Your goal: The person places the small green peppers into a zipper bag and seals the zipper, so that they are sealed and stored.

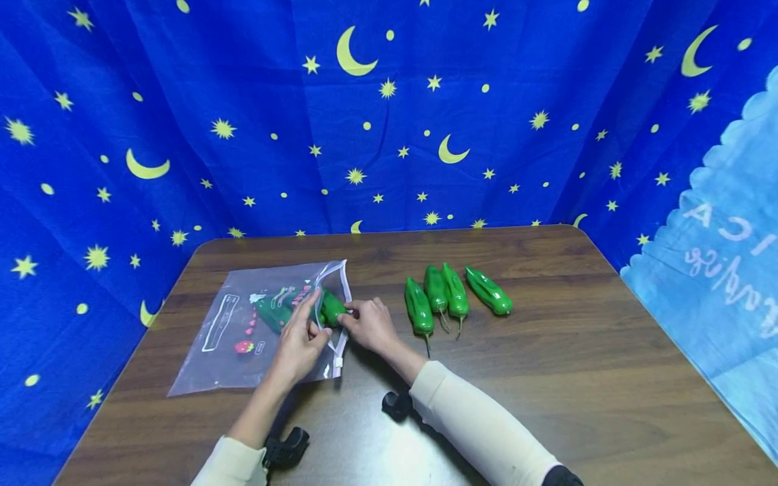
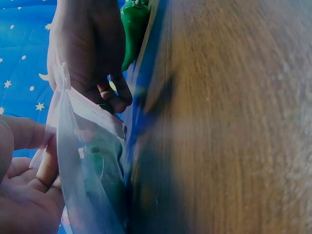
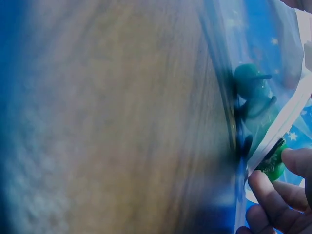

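A clear zip bag [image 1: 234, 337] with printed pictures lies on the left of the table, its mouth facing right, green peppers [image 1: 271, 312] inside. My left hand [image 1: 299, 341] pinches the bag's upper layer near the mouth; in the left wrist view the left hand [image 2: 29, 170] has the film between thumb and fingers. My right hand [image 1: 369, 325] holds a green pepper [image 1: 332, 309] by its end at the mouth. The right wrist view shows the right hand's [image 3: 287, 195] thumb and fingers around that pepper [image 3: 274, 163], with other peppers [image 3: 253, 87] seen through the film.
Several green peppers [image 1: 456, 290] lie on the wooden table [image 1: 547, 351] right of my right hand. A blue curtain [image 1: 401, 121] with moons and stars stands behind the table, and a light blue cloth [image 1: 723, 270] hangs at the right.
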`<state>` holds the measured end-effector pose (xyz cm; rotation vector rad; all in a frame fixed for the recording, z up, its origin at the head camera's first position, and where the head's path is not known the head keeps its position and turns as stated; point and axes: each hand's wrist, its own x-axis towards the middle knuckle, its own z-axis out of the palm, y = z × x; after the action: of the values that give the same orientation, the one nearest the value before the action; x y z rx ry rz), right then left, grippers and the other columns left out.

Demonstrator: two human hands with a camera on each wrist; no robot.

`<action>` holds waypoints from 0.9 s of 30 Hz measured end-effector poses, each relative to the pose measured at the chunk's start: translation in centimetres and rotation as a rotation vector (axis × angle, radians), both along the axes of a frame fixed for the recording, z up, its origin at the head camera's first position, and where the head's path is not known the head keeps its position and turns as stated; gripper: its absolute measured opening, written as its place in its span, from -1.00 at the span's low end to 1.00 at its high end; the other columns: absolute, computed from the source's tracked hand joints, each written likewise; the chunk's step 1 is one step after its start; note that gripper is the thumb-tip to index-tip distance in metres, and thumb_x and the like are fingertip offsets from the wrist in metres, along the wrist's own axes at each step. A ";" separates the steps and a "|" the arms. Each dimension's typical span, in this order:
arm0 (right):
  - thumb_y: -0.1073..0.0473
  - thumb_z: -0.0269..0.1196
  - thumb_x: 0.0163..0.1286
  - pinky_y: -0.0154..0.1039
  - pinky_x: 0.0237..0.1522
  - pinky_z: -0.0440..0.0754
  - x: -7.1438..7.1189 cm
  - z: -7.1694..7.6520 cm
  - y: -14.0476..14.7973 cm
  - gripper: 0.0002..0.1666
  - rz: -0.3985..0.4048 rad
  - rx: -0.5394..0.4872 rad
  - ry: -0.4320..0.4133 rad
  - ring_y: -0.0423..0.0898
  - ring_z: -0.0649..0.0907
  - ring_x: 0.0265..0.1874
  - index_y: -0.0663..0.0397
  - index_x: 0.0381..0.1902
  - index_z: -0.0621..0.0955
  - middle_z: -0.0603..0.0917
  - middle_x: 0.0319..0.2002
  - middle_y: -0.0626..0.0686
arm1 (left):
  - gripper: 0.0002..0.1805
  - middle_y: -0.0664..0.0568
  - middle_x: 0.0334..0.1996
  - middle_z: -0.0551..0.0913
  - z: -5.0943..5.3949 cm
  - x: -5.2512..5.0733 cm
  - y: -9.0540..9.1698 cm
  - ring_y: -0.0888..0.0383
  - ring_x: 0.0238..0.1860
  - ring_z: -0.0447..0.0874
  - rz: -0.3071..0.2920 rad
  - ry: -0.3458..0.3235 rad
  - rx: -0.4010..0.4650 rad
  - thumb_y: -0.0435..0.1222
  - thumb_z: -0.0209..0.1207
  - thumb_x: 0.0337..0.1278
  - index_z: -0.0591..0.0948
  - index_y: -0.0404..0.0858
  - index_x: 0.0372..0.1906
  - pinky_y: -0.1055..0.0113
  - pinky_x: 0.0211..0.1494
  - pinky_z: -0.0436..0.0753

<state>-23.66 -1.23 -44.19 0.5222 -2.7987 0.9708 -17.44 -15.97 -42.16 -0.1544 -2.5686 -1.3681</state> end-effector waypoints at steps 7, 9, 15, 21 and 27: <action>-0.03 0.27 0.20 -0.20 -0.21 0.50 0.2 0.3 -0.3 -0.64 0.011 0.022 -0.003 -0.03 0.59 -0.32 -0.01 -0.11 0.71 0.77 -0.30 -0.01 | -0.16 -0.18 0.23 0.38 0.0 0.0 0.0 0.40 -0.50 0.38 0.003 0.004 -0.010 -0.52 0.22 -0.05 0.21 -0.19 0.42 0.50 -0.49 0.45; -0.04 0.26 0.22 -0.20 -0.21 0.50 0.3 0.3 -0.5 -0.66 0.013 0.039 0.002 -0.04 0.59 -0.32 -0.02 -0.12 0.72 0.77 -0.33 -0.03 | -0.16 -0.17 0.24 0.38 0.0 0.0 0.0 0.40 -0.50 0.39 0.006 0.007 -0.014 -0.52 0.22 -0.06 0.22 -0.19 0.41 0.50 -0.48 0.44; -0.07 0.23 0.25 -0.24 -0.24 0.46 0.6 0.3 -1.1 -0.69 0.009 0.131 0.033 -0.08 0.56 -0.36 -0.08 -0.15 0.72 0.76 -0.36 -0.07 | -0.17 -0.15 0.25 0.38 0.0 0.1 0.0 0.39 -0.49 0.39 0.012 -0.007 -0.012 -0.48 0.22 -0.03 0.21 -0.15 0.42 0.50 -0.45 0.45; -0.11 0.25 0.21 -0.34 -0.37 0.33 0.9 0.2 -1.6 -0.70 0.024 0.191 0.071 -0.15 0.45 -0.46 -0.18 -0.17 0.73 0.75 -0.42 -0.11 | -0.17 -0.15 0.07 0.46 0.1 0.1 -0.1 0.37 -0.49 0.39 -0.011 -0.020 0.017 -0.48 0.20 -0.02 0.19 -0.12 0.43 0.50 -0.49 0.46; -0.07 0.26 0.21 -0.35 -0.34 0.35 1.2 0.0 -1.6 -0.75 0.090 0.194 0.099 -0.14 0.50 -0.41 -0.20 -0.20 0.74 0.77 -0.30 -0.12 | -0.15 -0.18 -0.15 0.49 0.0 -0.1 -0.2 0.37 -0.52 0.38 -0.032 0.013 0.030 -0.51 0.20 -0.05 0.20 -0.15 0.43 0.48 -0.53 0.47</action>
<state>-22.50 -2.86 -44.17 0.7062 -2.8157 0.6707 -17.49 -16.17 -42.19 -0.1996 -2.5438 -1.4118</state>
